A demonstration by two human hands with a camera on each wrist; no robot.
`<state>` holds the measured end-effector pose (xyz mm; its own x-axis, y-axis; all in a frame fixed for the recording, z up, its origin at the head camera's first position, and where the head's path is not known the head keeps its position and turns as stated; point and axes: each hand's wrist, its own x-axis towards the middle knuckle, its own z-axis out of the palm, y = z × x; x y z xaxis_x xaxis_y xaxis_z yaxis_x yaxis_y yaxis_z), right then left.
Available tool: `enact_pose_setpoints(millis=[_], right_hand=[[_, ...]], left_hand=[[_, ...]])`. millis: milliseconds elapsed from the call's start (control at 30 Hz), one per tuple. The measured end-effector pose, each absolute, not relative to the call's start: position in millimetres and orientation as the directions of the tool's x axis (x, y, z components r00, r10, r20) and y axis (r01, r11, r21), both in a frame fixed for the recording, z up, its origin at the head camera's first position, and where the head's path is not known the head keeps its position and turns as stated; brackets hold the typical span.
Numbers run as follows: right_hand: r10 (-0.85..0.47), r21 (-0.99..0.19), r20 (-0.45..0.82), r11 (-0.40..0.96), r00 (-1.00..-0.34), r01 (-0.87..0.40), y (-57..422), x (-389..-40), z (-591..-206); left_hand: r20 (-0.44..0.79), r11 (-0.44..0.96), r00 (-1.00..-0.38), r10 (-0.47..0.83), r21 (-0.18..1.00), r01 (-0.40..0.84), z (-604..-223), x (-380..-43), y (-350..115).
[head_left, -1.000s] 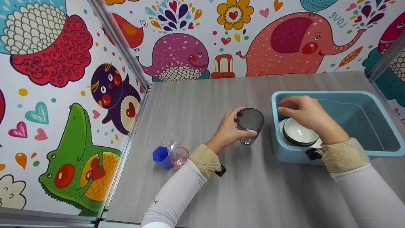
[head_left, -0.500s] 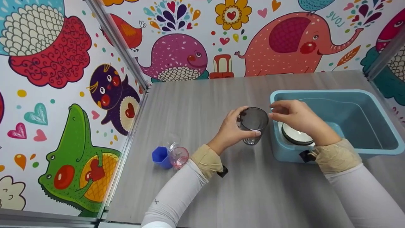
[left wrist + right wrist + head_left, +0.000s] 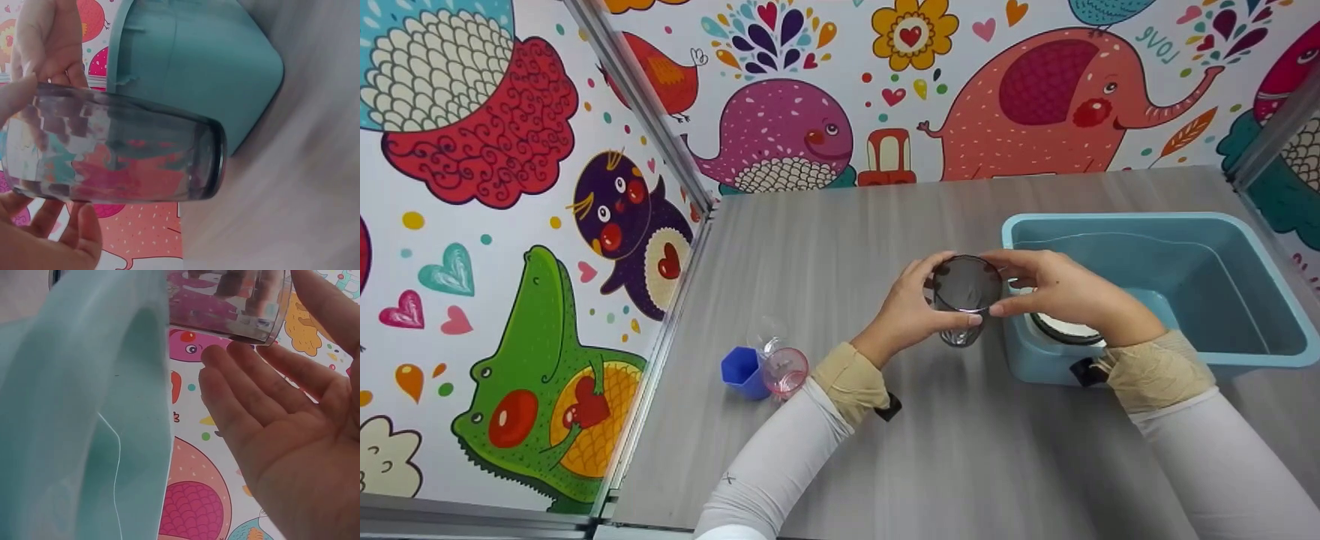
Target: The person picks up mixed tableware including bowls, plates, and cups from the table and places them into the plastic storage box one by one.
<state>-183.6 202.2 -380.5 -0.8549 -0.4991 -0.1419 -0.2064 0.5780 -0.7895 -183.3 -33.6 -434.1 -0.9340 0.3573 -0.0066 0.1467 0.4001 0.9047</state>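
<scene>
A dark tinted drinking glass is held above the grey table by my left hand, with fingers behind it and the thumb across its front. In the left wrist view the glass has its base pointing right, and the left fingers curl along its lower side near the rim. My right hand is at the glass's right side, thumb and fingers spread around the rim. The right wrist view has the right fingers nearly straight, fingertips right at the rim of the glass.
A light blue plastic bin stands on the right, under the right hand. A white bowl with a dark rim sits inside it, partly hidden. Left on the table are a blue hexagonal cup, a pink clear cup and a colourless glass.
My right hand has moved left from over the bin to the glass's rim. The left hand has carried the glass slightly right, toward the bin.
</scene>
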Motion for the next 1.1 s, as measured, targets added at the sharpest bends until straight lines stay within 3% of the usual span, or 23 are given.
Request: enact_pose_setpoints(millis=[1100], right_hand=[[-0.555,-0.844,-0.161,0.506,-0.816,-0.178,201.0,-187.4,-393.1]], left_hand=[[0.027,0.327,-0.890,0.456,0.924,0.196,-431.2,-180.4,-36.3]])
